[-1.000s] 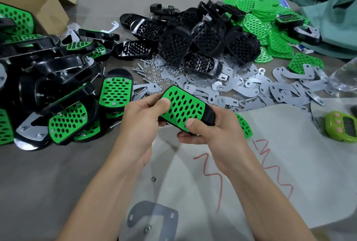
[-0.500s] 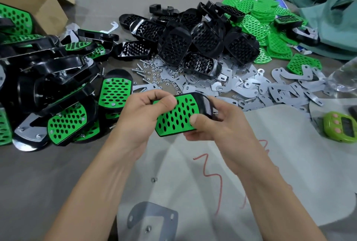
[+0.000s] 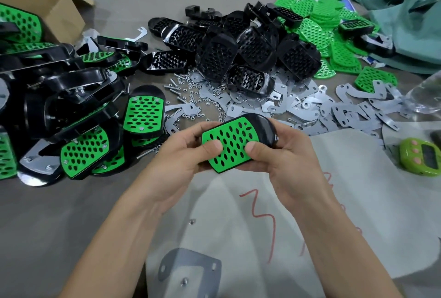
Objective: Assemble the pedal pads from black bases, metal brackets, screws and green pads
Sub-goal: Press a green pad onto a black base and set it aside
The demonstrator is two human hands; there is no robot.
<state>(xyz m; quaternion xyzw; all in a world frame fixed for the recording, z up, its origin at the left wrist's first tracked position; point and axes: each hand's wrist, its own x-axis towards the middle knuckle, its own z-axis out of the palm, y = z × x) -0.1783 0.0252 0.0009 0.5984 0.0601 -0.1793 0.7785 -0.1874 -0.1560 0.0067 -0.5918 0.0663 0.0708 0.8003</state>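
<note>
A black pedal base with a green perforated pad (image 3: 232, 142) on its face is held above the table in front of me. My left hand (image 3: 183, 154) grips its left end, thumb pressing on the green pad. My right hand (image 3: 284, 154) grips the right end, thumb on the pad too. Behind lie a heap of bare black bases (image 3: 241, 51), loose metal brackets (image 3: 334, 111), small screws and nuts (image 3: 191, 92), and loose green pads (image 3: 329, 25). Finished pedals (image 3: 83, 130) are piled at the left.
A cardboard box (image 3: 57, 8) sits at the far left. A green timer (image 3: 420, 159) lies at the right, near a clear plastic bag (image 3: 427, 94). A metal bracket (image 3: 188, 271) rests on a pale sheet with red marks (image 3: 358, 202) near me.
Both hands turned the pedal from tilting down-right to lying nearly level and drew it slightly closer. Both thumbs now press on the green pad.
</note>
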